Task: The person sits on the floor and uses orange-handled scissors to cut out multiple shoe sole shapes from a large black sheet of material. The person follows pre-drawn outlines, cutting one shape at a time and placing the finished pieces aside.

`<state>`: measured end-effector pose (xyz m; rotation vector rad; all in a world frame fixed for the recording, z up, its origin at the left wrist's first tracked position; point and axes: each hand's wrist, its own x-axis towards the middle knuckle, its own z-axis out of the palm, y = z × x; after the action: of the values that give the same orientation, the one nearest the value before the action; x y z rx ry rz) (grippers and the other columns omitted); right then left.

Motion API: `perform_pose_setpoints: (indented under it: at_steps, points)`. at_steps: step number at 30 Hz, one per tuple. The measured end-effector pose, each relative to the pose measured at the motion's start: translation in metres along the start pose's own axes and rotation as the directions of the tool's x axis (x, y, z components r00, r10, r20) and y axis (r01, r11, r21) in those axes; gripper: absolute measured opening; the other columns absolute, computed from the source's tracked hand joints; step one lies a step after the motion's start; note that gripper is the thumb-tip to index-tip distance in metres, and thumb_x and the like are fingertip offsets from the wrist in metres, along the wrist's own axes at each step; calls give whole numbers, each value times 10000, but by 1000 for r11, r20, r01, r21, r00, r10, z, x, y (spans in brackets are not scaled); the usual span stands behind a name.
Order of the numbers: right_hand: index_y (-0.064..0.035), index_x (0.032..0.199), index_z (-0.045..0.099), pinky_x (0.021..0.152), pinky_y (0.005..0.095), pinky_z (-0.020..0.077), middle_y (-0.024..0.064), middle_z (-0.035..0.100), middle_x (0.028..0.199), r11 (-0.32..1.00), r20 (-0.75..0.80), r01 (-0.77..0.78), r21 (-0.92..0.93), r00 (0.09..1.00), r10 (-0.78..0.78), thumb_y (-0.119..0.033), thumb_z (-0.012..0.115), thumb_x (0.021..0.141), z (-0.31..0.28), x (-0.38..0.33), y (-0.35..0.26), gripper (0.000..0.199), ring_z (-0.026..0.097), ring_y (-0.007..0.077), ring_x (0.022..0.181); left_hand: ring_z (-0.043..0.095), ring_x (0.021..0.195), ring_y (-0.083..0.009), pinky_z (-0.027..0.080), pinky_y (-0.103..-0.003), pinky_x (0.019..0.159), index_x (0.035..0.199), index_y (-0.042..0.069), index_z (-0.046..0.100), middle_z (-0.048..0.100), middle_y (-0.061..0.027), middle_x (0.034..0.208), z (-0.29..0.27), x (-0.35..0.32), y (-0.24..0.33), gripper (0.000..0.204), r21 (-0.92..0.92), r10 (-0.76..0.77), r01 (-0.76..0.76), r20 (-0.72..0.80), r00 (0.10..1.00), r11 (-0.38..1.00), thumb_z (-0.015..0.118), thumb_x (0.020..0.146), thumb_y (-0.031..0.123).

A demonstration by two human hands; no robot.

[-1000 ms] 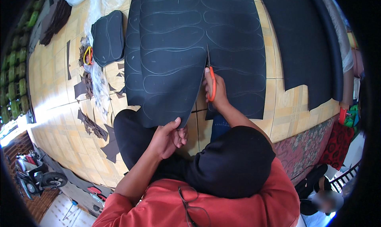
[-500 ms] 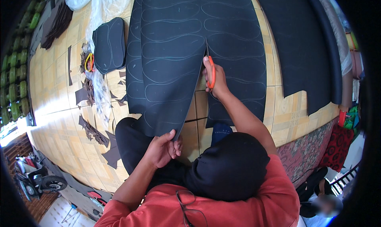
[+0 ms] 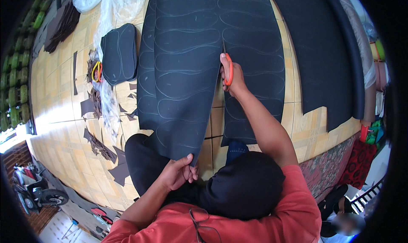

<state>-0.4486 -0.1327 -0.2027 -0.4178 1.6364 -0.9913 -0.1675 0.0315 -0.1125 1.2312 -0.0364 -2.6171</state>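
Illumination is bright, even daylight. The tiled floor point(image 3: 59, 128) shows a pale glare at the left, indicating light entering from that side. Shadows are soft and short; the dark foam sheet point(image 3: 187, 73) absorbs light, yet its chalk outlines remain legible. Focus is sharp at centre, including the right hand point(image 3: 231, 75) and left hand point(image 3: 176, 175). Fisheye distortion bends tile lines toward the rim. A black vignette frames the picture. The lower right corner is blurred.
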Motion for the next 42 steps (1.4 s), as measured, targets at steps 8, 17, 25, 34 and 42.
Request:
perform_pose_setpoints:
  at_steps: [8,17,25,34,42]
  points:
    - [-104,694,451,327,257,346,-1,402,573,999,5,39,-37,999,-39,-634,537,882,6,30,-23,569,399,105,395,673,686,-280,505,-325,532,949,24,586,658,-120,769,-14,13,-14,331,34,-94,96,-67,993,995,577,959,355]
    - [-72,713,497,302,259,373,9,427,561,999,-12,-1,-40,1000,1,-616,550,885,7,66,-22,572,442,102,381,640,810,-238,535,-342,722,1147,14,557,645,-137,922,-108,76,-95,431,397,-485,432,37,874,809,527,980,410]
    - [-106,721,469,287,236,366,-10,426,561,999,-24,-43,-31,999,42,-627,516,900,6,69,-20,553,412,79,366,475,1268,-375,366,-439,1069,1365,2,437,503,-228,1336,58,199,209,466,865,766,-310,495,409,-394,544,954,194]
    - [-70,763,498,292,219,366,1,424,563,999,-47,-29,-35,998,27,-542,498,947,12,71,-19,507,419,68,361,206,1452,-303,122,-524,1174,1461,40,343,270,-149,1548,28,292,303,606,816,879,349,362,310,-460,399,977,401]
    - [-63,762,501,301,223,374,0,428,550,998,-27,26,-53,999,-27,-471,467,987,17,84,-31,467,431,73,356,207,1458,-288,111,-506,1177,1463,59,351,278,-140,1551,34,288,304,573,832,885,354,307,349,-428,408,971,348]
